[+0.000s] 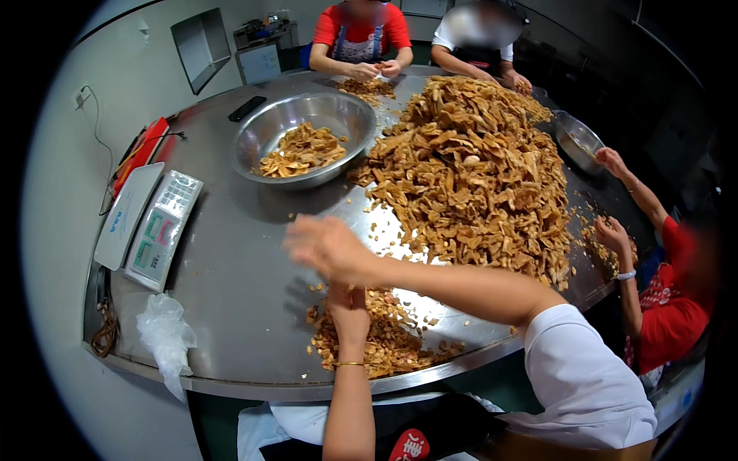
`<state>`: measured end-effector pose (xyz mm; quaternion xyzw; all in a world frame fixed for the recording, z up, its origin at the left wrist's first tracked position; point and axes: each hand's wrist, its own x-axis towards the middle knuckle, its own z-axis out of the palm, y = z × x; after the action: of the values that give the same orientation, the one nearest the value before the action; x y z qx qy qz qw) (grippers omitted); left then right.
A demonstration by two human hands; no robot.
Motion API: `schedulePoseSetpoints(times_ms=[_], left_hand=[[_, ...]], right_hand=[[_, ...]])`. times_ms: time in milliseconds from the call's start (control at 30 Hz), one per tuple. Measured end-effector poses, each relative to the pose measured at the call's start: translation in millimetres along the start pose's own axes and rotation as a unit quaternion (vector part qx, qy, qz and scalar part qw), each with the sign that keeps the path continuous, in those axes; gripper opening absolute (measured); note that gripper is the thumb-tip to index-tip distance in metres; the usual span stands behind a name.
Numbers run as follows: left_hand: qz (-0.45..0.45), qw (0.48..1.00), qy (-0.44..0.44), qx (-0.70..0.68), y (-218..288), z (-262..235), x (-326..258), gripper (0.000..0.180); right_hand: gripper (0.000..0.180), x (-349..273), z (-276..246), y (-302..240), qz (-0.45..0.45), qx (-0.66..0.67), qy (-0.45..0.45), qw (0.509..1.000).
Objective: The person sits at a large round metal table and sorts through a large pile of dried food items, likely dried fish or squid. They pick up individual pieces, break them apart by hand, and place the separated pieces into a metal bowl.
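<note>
We can't tell either grip's state: our right hand [324,244] is motion-blurred, over our left hand [348,298], which is partly hidden. Small brown fragments [384,342] lie below on the steel bench [238,307]. Dried brown slices [477,169] heap up beyond, right of a steel basin [330,115] holding more. Digital scale [163,228] sits at left.

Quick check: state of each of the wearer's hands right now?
Left hand: cannot be told, fingers hidden.
Right hand: blurred, cannot be told.

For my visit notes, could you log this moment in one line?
left hand: near scraps, partly hidden | right hand: blurred | grips: unclear | bowl: brown pieces inside
</note>
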<state>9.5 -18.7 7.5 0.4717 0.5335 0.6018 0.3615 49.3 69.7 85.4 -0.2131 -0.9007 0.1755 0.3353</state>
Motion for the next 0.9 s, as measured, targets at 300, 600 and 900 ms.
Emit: schedulePoseSetpoints(times_ms=[300,600,900], left_hand=[[-0.081,0.888,0.024,-0.452,9,18,-21,0.039],[-0.071,0.968,0.012,-0.239,23,-3,-48,0.026],[-0.079,0.981,-0.029,-0.172,67,22,-28,0.071]], right_hand=[[0.024,-52,12,-4,-0.182,-0.025,0.110,0.977],[0.035,-63,5,9,-0.132,-0.007,0.010,0.991],[0.071,-62,27,-15,0.346,0.572,0.113,0.735]])
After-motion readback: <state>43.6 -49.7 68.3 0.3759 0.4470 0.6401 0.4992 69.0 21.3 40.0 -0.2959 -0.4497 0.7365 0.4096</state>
